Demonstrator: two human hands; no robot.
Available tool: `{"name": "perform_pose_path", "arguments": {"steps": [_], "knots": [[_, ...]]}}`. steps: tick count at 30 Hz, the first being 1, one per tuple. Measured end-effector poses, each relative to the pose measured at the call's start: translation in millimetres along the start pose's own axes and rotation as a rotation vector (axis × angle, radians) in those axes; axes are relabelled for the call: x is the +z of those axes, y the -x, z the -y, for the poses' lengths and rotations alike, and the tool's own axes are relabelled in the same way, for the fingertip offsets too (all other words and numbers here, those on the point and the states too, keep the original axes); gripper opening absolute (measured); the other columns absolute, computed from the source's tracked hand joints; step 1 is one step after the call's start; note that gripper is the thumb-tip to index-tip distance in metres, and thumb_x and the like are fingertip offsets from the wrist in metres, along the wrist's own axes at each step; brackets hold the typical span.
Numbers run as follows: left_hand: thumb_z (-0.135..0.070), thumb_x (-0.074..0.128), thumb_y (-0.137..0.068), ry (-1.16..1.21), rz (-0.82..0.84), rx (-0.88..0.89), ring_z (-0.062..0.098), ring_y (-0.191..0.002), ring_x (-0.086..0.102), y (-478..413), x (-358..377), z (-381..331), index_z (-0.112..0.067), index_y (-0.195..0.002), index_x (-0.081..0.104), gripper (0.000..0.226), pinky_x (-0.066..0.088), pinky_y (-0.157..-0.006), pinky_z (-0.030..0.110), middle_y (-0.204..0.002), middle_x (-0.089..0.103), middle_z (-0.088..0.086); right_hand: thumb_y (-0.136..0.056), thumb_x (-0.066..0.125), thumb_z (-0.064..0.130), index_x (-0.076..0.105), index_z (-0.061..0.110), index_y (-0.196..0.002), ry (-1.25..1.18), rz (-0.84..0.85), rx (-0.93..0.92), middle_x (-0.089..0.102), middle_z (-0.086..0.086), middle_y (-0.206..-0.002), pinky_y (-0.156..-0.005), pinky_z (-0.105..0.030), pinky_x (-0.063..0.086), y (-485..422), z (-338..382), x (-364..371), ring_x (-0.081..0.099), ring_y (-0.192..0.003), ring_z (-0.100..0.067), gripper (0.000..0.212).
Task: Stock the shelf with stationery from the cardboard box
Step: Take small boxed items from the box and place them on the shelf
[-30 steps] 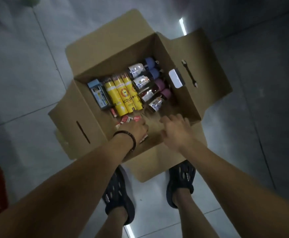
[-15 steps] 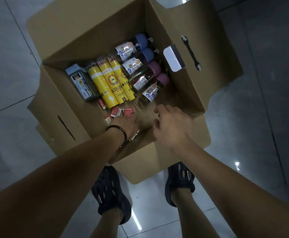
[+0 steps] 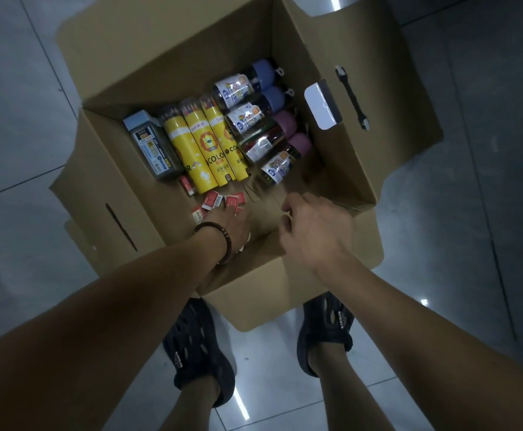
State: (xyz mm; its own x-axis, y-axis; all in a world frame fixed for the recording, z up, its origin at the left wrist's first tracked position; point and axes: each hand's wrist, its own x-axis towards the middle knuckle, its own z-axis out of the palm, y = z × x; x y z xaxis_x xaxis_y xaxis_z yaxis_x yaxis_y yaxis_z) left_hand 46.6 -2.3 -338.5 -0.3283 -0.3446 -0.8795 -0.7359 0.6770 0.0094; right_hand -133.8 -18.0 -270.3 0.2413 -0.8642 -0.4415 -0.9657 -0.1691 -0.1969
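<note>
- Cardboard box (image 3: 176, 63) sits open on a grey tiled floor (image 3: 21, 126), flaps folded out on all sides; stationery is still inside, lying on the box bottom.
- Far-left in the box: grey rectangular case (image 3: 153, 149) w/ a pale blue end, lying flat along the left wall.
- Just right of it: 3 yellow pencil tubes (image 3: 206, 147) side by side, touching, cartoon lion print, coloured pencil tips showing at the far ends.
- Right of those: 4 clear tubes (image 3: 255, 119) stacked in a row at an angle, 2 w/ blue caps farther off, 2 w/ purple caps nearer; caps point to the right wall.
- Near side of the bottom: several small red-and-white packs (image 3: 214, 200) scattered loose, just in front of the yellow tubes.
- Left hand (image 3: 230, 223), w/ a dark bead bracelet (image 3: 224, 242) on the wrist, reaches down into the box; fingertips are at the small packs. Fingers hidden under the back of the hand, so can't tell if it grips one.
- Right hand (image 3: 319, 234) hangs over the near-right part of the box, apart from the left hand; fingers loosely bent, nothing seen in them.
- White label (image 3: 321, 108) on the right inside wall; dark handle slot (image 3: 352, 98) in the right flap.
- Person's two dark perforated shoes (image 3: 198, 349) on the floor, toes at the near flap.
</note>
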Motion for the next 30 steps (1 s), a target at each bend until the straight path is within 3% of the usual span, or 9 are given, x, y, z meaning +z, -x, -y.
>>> {"name": "perform_pose_path", "arguments": {"steps": [4,6,9,12,14,17,19,26,30], "knots": [[-0.046,0.059,-0.095,0.151,-0.002,0.018,0.034,-0.115,0.062,3.4,5.2,13.1,-0.015,-0.148,0.046,0.062,0.049,-0.077,0.038,-0.158,0.034,0.010,-0.093,0.060,0.042,0.068,0.031,-0.108,0.003,-0.007,-0.008,0.068,0.005,-0.094,-0.062,-0.030,0.045,0.1,0.6,-0.3,0.064,-0.082,-0.020,0.020],[-0.045,0.062,-0.095,0.315,-0.047,-0.011,0.031,-0.108,0.064,11.1,3.8,20.8,-0.014,-0.143,0.045,0.060,0.054,-0.080,0.041,-0.143,0.048,0.009,-0.095,0.059,0.042,0.067,0.032,-0.110,-0.004,-0.001,-0.020,0.068,0.006,-0.096,-0.064,-0.030,0.048,0.5,-0.3,-0.4,0.064,-0.084,-0.019,0.020],[-0.032,0.068,-0.095,0.835,-0.156,-0.057,0.029,-0.093,0.064,31.0,1.7,28.6,-0.014,-0.130,0.045,0.046,0.057,-0.084,0.045,-0.111,0.063,0.007,-0.097,0.060,0.039,0.065,0.032,-0.115,-0.095,0.042,-0.006,0.067,0.007,-0.103,-0.070,-0.032,0.051,1.0,-1.6,-7.6,0.065,-0.093,-0.018,0.020],[-0.022,0.067,-0.099,1.353,-0.325,-0.136,0.019,-0.082,0.066,73.3,-12.5,29.1,-0.017,-0.128,0.047,0.036,0.053,-0.070,0.035,-0.093,0.063,0.000,-0.097,0.066,0.027,0.067,0.026,-0.116,-0.428,0.108,0.063,0.066,0.003,-0.108,-0.085,-0.041,0.057,5.7,3.3,-31.7,0.065,-0.100,-0.019,0.019],[-0.016,0.067,-0.101,1.694,-0.405,-0.184,0.012,-0.070,0.064,113.9,-29.6,26.6,-0.014,-0.127,0.052,0.030,0.052,-0.063,0.028,-0.087,0.066,0.005,-0.097,0.068,0.023,0.069,0.022,-0.113,-0.662,0.091,0.109,0.070,0.003,-0.105,-0.089,-0.041,0.057,12.9,13.9,-62.5,0.068,-0.094,-0.017,0.017],[-0.008,0.070,-0.099,2.213,-0.461,-0.104,0.031,-0.081,0.065,195.4,-64.0,26.3,-0.006,-0.128,0.056,0.032,0.051,-0.071,0.042,-0.096,0.068,0.033,-0.098,0.072,0.024,0.072,0.025,-0.110,-0.860,0.085,0.077,0.073,0.010,-0.098,-0.080,-0.024,0.055,32.0,49.2,-134.3,0.068,-0.086,-0.004,0.013],[-0.001,0.064,-0.100,2.449,-0.547,-0.048,0.033,-0.084,0.067,262.2,-90.0,31.3,-0.002,-0.128,0.056,0.029,0.050,-0.074,0.041,-0.104,0.069,0.029,-0.099,0.073,0.027,0.073,0.029,-0.107,-0.981,0.130,0.042,0.074,0.010,-0.094,-0.075,-0.020,0.053,49.7,81.5,-193.5,0.068,-0.086,-0.003,0.009],[-0.013,0.062,-0.103,2.627,-0.854,0.114,0.035,-0.098,0.071,504.4,-174.5,61.8,0.006,-0.129,0.062,0.033,0.060,-0.075,0.036,-0.123,0.070,0.029,-0.097,0.073,0.009,0.078,0.012,-0.098,-1.141,0.230,-0.222,0.074,-0.008,-0.089,-0.072,-0.035,0.058,132.8,202.3,-412.3,0.068,-0.082,-0.024,0.006],[-0.015,0.056,-0.103,2.642,-0.999,0.070,0.034,-0.095,0.075,634.7,-205.6,71.3,0.005,-0.124,0.066,0.031,0.060,-0.069,0.031,-0.114,0.074,0.026,-0.091,0.080,0.013,0.082,0.024,-0.094,-1.121,0.165,-0.309,0.074,0.000,-0.092,-0.080,-0.041,0.061,185.3,261.9,-513.6,0.069,-0.087,-0.028,0.011]]}}
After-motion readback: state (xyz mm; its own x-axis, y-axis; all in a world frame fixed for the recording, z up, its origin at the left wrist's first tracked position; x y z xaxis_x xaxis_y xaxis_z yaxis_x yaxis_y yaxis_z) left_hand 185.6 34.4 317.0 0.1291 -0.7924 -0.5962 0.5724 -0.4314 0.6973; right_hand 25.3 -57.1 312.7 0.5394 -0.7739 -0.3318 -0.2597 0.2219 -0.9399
